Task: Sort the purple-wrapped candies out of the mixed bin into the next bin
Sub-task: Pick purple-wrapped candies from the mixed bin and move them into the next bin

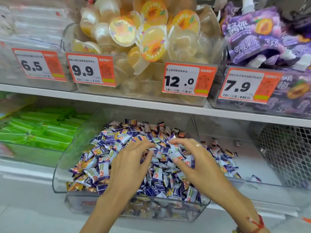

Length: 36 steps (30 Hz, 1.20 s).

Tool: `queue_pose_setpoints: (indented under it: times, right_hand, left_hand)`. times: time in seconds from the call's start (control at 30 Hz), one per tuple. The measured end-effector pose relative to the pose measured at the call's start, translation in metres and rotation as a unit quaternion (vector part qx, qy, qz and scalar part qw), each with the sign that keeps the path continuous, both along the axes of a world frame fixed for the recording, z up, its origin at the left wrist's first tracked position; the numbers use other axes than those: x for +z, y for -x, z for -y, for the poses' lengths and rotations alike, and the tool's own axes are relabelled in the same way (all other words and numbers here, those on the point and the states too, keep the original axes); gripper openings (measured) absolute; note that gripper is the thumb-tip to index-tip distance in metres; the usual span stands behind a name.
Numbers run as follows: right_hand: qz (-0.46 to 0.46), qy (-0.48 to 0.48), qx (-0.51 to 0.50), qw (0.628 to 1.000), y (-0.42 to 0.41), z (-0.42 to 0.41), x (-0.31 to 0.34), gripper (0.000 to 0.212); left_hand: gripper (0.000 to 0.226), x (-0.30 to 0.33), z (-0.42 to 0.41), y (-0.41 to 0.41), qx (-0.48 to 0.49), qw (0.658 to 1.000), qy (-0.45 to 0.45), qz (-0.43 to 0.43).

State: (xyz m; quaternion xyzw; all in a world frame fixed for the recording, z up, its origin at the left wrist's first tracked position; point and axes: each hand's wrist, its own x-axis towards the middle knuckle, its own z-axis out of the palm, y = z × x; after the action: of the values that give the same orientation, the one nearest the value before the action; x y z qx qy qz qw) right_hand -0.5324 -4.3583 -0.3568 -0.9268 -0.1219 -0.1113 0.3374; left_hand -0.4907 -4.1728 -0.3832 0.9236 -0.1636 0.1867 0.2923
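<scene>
Both the left hand (127,163) and right hand (196,163) rest with loosely spread, slightly curled fingers on the purple-wrapped candies (101,167) heaped in the clear mixed bin (58,179), gripping nothing, while few candies lie in the next bin (267,167) to its right.

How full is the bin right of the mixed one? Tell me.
Nearly empty. The next bin shows mostly bare floor, with a thin scatter of candies along its left side, while the mixed bin is heaped.
</scene>
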Motion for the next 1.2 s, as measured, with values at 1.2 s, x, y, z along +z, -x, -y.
queue_pose_setpoints:
  times: [1.2]
  right_hand:
    - [-0.295,0.234,0.006,0.926,-0.069,-0.040,-0.028,0.084]
  left_hand:
    - [0.057,-0.011,-0.054,-0.012,-0.074,0.974,-0.162,-0.140]
